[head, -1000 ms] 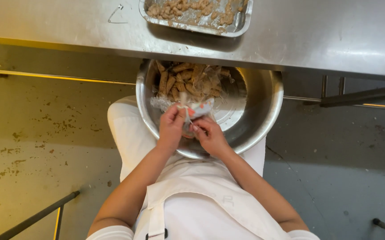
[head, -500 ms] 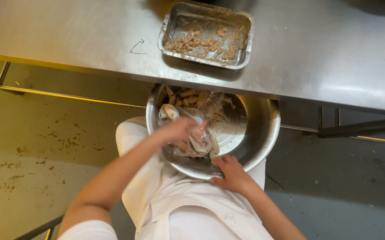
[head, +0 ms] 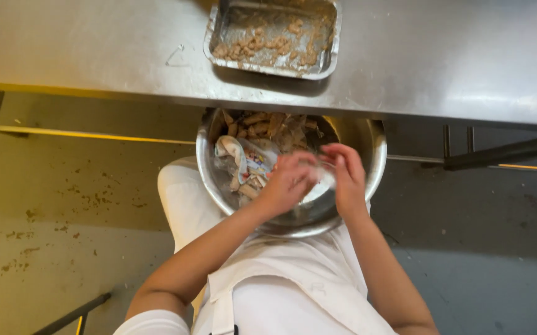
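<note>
Fingers [head: 306,166] of left hand [head: 290,183] and right hand [head: 345,177]: curled together on one small pale piece [head: 324,177] over the bowl's near-right side; exact grip partly hidden.
Steel bowl [head: 368,133]: on the lap, below the counter's near edge; brownish pieces [head: 268,127] heaped at the far side, a crumpled printed wrapper [head: 244,158] at the left, the near part mostly bare.
Foil tray [head: 268,37]: on the counter [head: 95,49], far edge, thinly covered with brownish bits.
Progress, as judged: part done; a good heap left in the bowl.
</note>
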